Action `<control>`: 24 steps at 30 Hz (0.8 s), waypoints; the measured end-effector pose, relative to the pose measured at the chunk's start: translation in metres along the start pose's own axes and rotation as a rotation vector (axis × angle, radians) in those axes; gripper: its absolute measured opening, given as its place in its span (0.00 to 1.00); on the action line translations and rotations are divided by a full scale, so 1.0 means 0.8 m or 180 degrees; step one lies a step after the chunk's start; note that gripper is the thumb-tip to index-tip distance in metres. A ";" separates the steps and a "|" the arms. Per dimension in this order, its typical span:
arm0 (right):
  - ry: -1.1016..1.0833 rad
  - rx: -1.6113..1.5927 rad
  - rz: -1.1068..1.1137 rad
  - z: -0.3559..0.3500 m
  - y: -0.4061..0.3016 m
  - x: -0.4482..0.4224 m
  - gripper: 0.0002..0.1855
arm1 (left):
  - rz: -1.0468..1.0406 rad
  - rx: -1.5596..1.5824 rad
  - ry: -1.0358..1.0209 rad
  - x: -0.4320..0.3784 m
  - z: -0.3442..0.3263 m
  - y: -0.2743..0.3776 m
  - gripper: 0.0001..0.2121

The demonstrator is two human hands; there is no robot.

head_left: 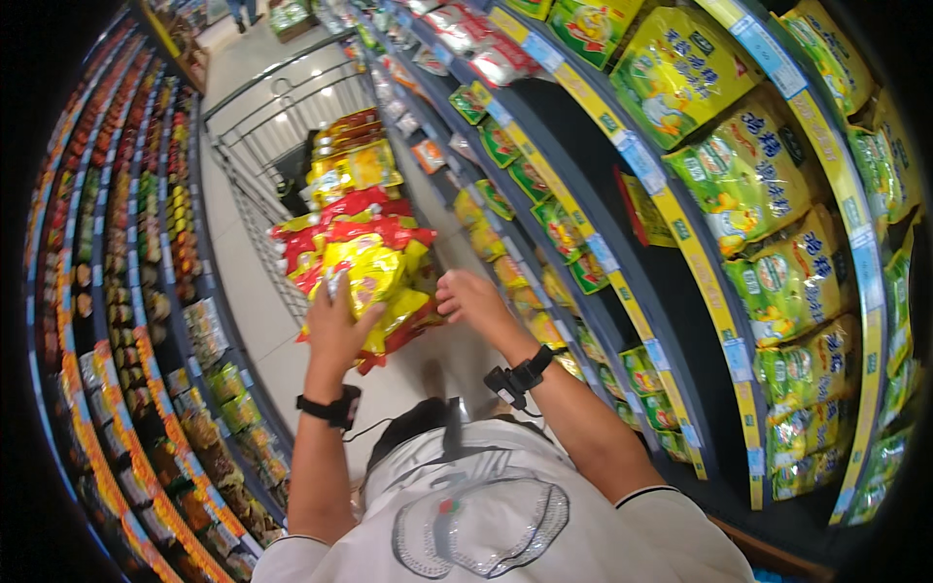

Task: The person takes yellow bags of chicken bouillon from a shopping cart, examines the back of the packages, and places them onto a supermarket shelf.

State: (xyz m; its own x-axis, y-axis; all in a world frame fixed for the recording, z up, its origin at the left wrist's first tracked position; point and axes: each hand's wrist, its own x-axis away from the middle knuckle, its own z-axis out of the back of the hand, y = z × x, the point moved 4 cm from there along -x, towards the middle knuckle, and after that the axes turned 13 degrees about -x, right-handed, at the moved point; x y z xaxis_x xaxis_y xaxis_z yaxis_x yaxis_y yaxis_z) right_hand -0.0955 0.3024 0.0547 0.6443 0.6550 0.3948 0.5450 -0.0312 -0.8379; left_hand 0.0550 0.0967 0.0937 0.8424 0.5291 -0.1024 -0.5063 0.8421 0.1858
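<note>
Glossy yellow packets [372, 273] lie on top of a heap in a shopping cart [244, 157]. My left hand [337, 321] rests against their near left side, fingers and thumb spread. Just right of the heap is my right hand [474, 302], its fingers loosely curled, with nothing visible in it. Red bags [357, 208] with white spouts or caps lie under and behind the yellow packets. Farther back in the cart are more yellow packages [372, 166] and brown-red packages [350, 127]. What lies beneath the heap is hidden.
Shelves close on the right hold green-yellow seasoning bags [754, 171], smaller green packets [557, 226] and red-white bags [474, 40]. Price-label rails [641, 164] edge them. On the left, long shelves [135, 218] carry jars and packets. Tiled floor [280, 361] runs between; a person's legs [243, 13] show far ahead.
</note>
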 end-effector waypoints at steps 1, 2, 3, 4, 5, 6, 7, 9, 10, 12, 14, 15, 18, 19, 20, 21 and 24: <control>0.0294 -0.0108 0.0170 0.024 -0.019 0.001 0.19 | -0.0057 -0.0173 -0.0005 0.002 0.010 0.006 0.38; 0.0569 -0.0212 0.0334 0.049 -0.045 0.010 0.17 | -0.0112 -0.0094 0.0040 0.001 0.017 0.008 0.36; 0.0839 -0.0301 0.0487 0.075 -0.068 0.019 0.15 | -0.0150 -0.0008 0.0075 0.002 0.020 0.008 0.35; 0.1132 -0.0372 0.0713 0.105 -0.090 0.028 0.13 | -0.0181 0.0054 0.0183 0.002 0.019 0.005 0.33; 0.1423 -0.0430 0.0927 0.138 -0.111 0.040 0.11 | -0.0197 0.0118 0.0275 0.003 0.019 0.002 0.32; 0.1590 -0.0602 0.1158 0.179 -0.124 0.052 0.10 | -0.0187 0.0252 0.0212 0.000 0.024 0.004 0.31; 0.1751 -0.0772 0.1397 0.224 -0.131 0.065 0.09 | -0.0173 0.0432 0.0217 -0.004 0.030 0.007 0.30; 0.2369 -0.1174 0.1425 0.296 -0.138 0.083 0.11 | -0.0077 0.0487 0.0155 -0.002 0.036 0.001 0.26; 0.2541 -0.1251 0.1281 0.320 -0.142 0.087 0.13 | 0.0014 0.0659 0.0122 0.000 0.040 -0.001 0.26; 0.2606 -0.1468 0.0971 0.351 -0.145 0.084 0.18 | 0.0072 0.0893 0.0163 0.006 0.042 -0.009 0.26; 0.2618 -0.1723 0.0890 0.383 -0.144 0.077 0.18 | 0.0073 0.1114 0.0144 0.005 0.047 -0.009 0.25; 0.2617 -0.1858 0.0853 0.397 -0.144 0.072 0.18 | 0.0073 0.1218 0.0144 0.005 0.050 -0.008 0.25; 0.2316 -0.2175 0.0596 0.411 -0.145 0.046 0.17 | 0.0155 0.1429 0.0244 0.003 0.063 0.001 0.23; 0.2257 -0.2269 0.0600 0.417 -0.145 0.044 0.16 | 0.0151 0.1522 0.0198 0.004 0.062 0.004 0.23; 0.2391 -0.2370 0.0365 0.427 -0.146 0.038 0.14 | 0.0114 0.1572 0.0232 0.006 0.060 0.004 0.22; 0.2084 -0.2648 0.0095 0.474 -0.138 0.047 0.17 | 0.0030 0.1685 0.0173 0.001 0.060 0.010 0.22; 0.1722 -0.2283 0.0661 0.442 -0.139 0.047 0.16 | -0.0044 0.1870 -0.0062 0.005 0.063 0.029 0.20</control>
State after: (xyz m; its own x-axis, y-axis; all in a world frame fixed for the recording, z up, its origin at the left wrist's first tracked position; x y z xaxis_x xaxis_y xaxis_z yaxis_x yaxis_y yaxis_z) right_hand -0.3220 0.5976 0.0293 0.8310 0.1473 0.5365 0.4759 -0.6875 -0.5485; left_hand 0.0554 0.1132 0.1470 0.8541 0.5119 -0.0918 -0.3129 0.6468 0.6955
